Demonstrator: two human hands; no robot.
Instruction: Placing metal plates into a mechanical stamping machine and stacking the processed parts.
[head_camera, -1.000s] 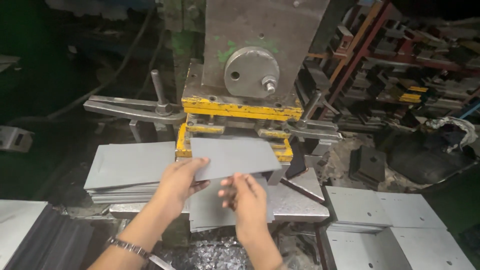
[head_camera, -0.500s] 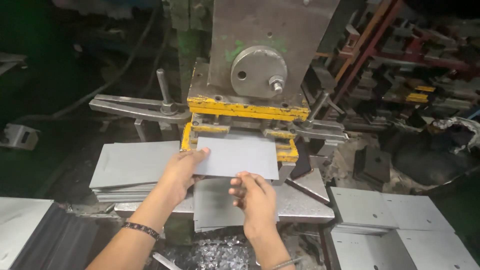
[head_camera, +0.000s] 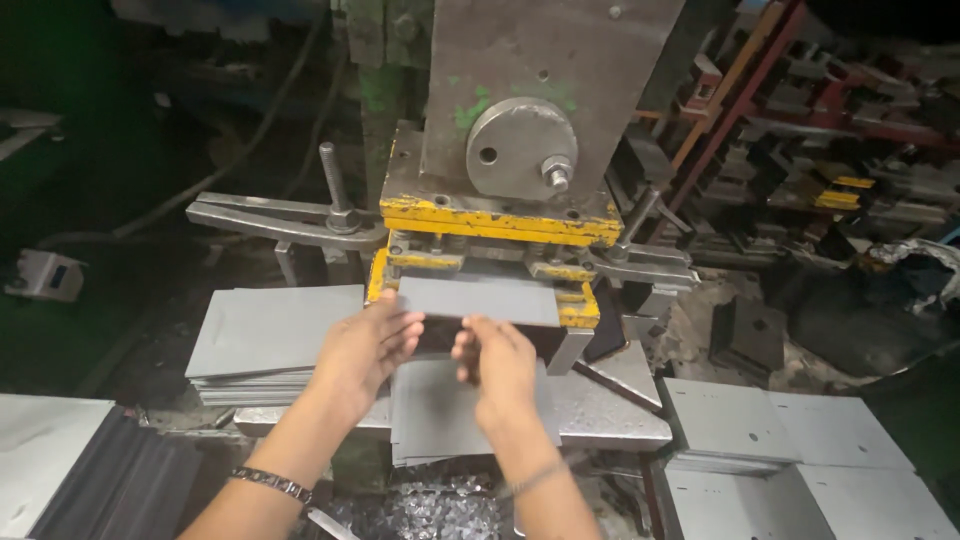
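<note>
We are feeding a grey metal sheet (head_camera: 480, 298) into the press (head_camera: 500, 215), and it now lies nearly flat in the opening just under the press's yellow die block (head_camera: 498, 222). Our left hand (head_camera: 368, 345) pinches the sheet's near left edge, thumb below and fingers curled on top; our right hand (head_camera: 497, 362) holds the near edge just to the right of it, fingers bent over the rim (a little blurred, so how tightly it holds we cannot tell). We judge the step to be seating the blank against the die; the next move calls for sliding it square to the back and then drawing both hands well out from under the press.

Compared with half a second ago, the sheet has gone further in and shows as a thinner strip, and both hands sit closer to the press.

Left of the press lies a stack of blanks (head_camera: 270, 335); in front of it, under our hands, another flat sheet (head_camera: 440, 415); to its right, punched panels (head_camera: 790, 440).
</note>
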